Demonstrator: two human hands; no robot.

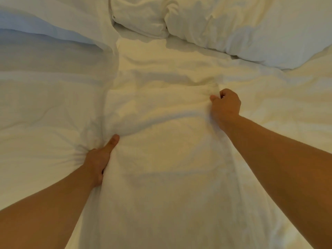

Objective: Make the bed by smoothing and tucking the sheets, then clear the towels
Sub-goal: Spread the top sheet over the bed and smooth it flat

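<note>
Two hands on the bed, both gripping the same rumpled white cotton sheet [161, 159] w/ a raised fold running down the middle toward the near edge. No towels in view.

Step in hand, as judged: pulling the sheet taut & flat before tucking. To do well: keep both grips firm, draw evenly toward the near edge, equal tension L & R so the ridge between the hands flattens instead of skewing. Lift slightly before pulling, else wrinkles just drag along. Then sweep w/ flat palms outward toward the side edges. Risk: bunching near the left grip, where creases already radiate.

Left hand [98, 162]: clenched round a gathered bunch of sheet, nearer the near edge, thumb [112, 143] stretched out along the fabric, other fingers buried in the fold, not visible.

Right hand [225, 106]: farther up toward the head end, fingers curled tight, pinching a small pleat of sheet btwn thumb & fingers.

Beyond, at the head end: plump white pillow [260, 33] toward the right corner, crumpled white pillow [140, 17] mid, puffy white duvet [45, 42] heaped along the left edge.
</note>
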